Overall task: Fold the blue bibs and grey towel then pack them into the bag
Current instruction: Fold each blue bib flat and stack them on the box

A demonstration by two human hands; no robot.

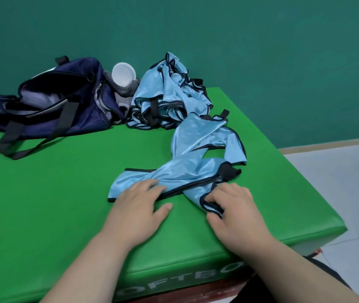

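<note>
Under the left grip (140,204) lies the blue bib (187,171), pinched by right grip (233,206).

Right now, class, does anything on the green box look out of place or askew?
Yes. The nearest bib lies twisted, crossing over itself rather than flat. A white round object, perhaps a cup, sits on the crumpled grey towel beside the bag.

Open green mat (54,204) left; bag (49,108) and bib pile (165,99) block the rear.
</note>
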